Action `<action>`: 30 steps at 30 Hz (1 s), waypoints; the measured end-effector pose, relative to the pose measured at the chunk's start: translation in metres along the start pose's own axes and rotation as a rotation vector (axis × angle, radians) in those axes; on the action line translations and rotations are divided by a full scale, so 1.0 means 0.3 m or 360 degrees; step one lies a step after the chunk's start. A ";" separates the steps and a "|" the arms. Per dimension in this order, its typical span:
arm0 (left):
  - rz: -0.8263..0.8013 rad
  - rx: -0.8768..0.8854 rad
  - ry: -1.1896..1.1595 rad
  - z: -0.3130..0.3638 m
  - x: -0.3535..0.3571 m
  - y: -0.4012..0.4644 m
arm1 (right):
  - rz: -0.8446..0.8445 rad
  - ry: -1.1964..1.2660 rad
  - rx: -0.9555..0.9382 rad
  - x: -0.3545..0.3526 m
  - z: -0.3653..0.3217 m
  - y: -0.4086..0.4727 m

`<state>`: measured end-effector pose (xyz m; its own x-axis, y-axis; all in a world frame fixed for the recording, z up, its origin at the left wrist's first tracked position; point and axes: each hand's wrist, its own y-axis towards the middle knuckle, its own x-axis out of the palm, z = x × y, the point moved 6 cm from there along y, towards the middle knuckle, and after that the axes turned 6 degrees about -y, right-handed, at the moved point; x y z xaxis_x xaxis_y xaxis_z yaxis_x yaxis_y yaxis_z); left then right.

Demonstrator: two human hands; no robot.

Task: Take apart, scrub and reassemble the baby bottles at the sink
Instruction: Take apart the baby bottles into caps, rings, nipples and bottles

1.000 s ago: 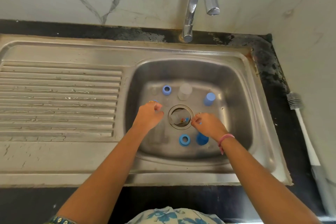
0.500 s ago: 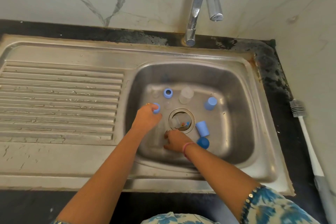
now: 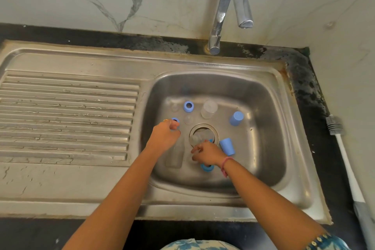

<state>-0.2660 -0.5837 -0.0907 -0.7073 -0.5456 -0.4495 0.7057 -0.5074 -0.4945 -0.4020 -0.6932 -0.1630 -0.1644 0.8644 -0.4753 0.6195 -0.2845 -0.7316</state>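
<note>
Sink basin — blue cap upright, mouth down.

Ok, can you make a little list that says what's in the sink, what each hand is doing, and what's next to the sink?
place: steel sink with ribbed draining board
tap: tap, no water running
left hand: left hand pinches a blue ring
right hand: right hand near the drain, fingers curled; what it holds is unclear
blue parts loose: screw ring, ring under wrist, two caps
clear parts: cup-shaped cover, lying bottle
beside sink: bottle brush on the counter
</note>
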 end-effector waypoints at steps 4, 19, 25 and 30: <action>-0.0082 0.0002 -0.0106 0.005 0.028 -0.027 | 0.0142 0.0317 0.0004 -0.083 -0.005 -0.073; -0.0548 0.0390 -0.0149 0.151 0.126 -0.222 | 0.0263 0.0748 -0.0480 -0.262 -0.144 -0.341; -0.0330 0.0310 -0.0196 0.156 0.127 -0.254 | 0.0590 0.0737 -0.0377 -0.288 -0.083 -0.406; -0.0242 0.0278 -0.0346 0.162 0.156 -0.291 | 0.0816 0.0311 -0.0247 -0.311 -0.001 -0.452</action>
<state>-0.3587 -0.5973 -0.0324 -0.7931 -0.5748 -0.2013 0.6022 -0.6907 -0.4004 -0.4702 -0.7351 -0.0193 0.3231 0.6968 -0.6404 0.6907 -0.6362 -0.3437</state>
